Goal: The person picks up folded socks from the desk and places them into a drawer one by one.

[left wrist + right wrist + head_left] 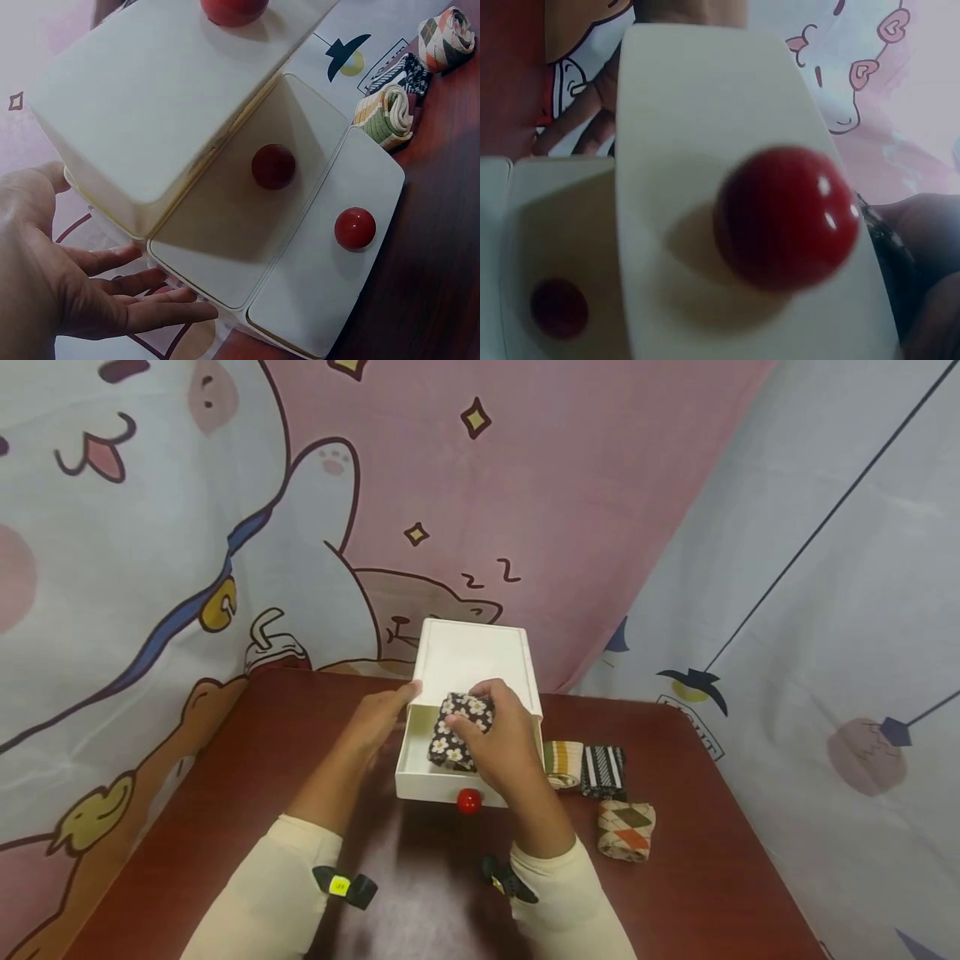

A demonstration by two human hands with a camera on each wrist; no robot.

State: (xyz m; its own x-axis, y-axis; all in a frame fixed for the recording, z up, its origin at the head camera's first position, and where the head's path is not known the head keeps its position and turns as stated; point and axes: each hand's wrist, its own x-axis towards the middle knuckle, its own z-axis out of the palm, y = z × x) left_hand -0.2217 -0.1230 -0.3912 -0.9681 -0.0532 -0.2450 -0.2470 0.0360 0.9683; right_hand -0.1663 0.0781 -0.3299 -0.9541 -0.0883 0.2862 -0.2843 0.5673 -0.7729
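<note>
Pinching the floral roll (447, 750), the right hand (512, 742) held it at the open drawer (427, 787), toward the box's six o'clock. The left hand (378, 718), fingers straight, touched the box (474, 656) at nine o'clock. Three more rolls (603, 768) lay around the drawer's three to four o'clock.

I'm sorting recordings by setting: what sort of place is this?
Probably an indoor tabletop recording corner, perhaps a makeshift one: cartoon-printed cloth surrounds a reddish-brown table, and a small white drawer unit stands on it.
</note>
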